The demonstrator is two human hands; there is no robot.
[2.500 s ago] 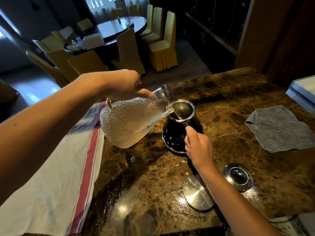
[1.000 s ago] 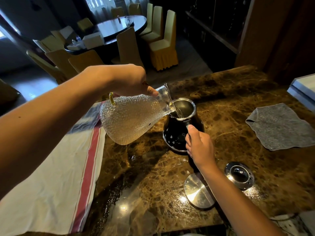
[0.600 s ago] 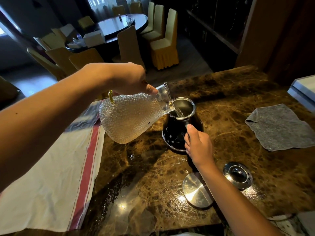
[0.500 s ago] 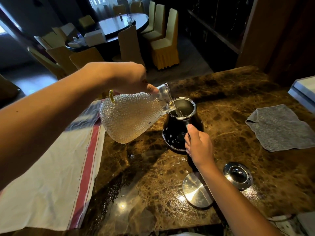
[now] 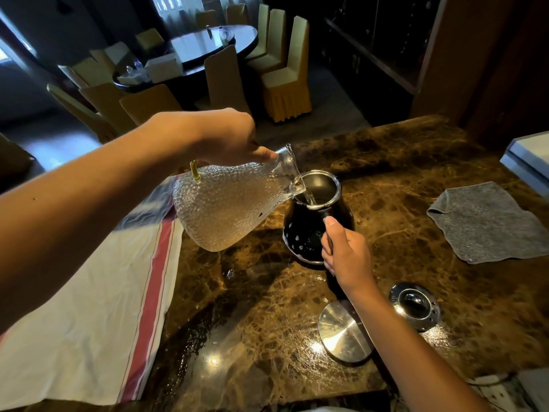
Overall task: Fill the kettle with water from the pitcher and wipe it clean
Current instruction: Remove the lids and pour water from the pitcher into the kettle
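Note:
A dimpled clear glass pitcher [image 5: 231, 209] is tipped almost level, its spout over the open mouth of a dark kettle [image 5: 306, 230] with a metal rim. A thin stream of water runs from the spout into the kettle. My left hand [image 5: 225, 138] grips the pitcher by its handle and neck. My right hand [image 5: 344, 254] is closed around the kettle's handle on its near side. The kettle stands on the brown marble counter [image 5: 267, 322], and water drops dot its dark side. A grey cloth [image 5: 487, 221] lies flat to the right.
A round metal base [image 5: 344, 334] and the kettle's lid [image 5: 414, 306] lie on the counter near my right forearm. A white towel with a red stripe [image 5: 98, 316] covers the left side. A white box edge [image 5: 525, 162] sits far right. Beyond the counter stand a dining table and covered chairs.
The pitcher's base has risen a little, so it tilts more steeply while water keeps flowing. Both hands hold their places on the pitcher and kettle handle.

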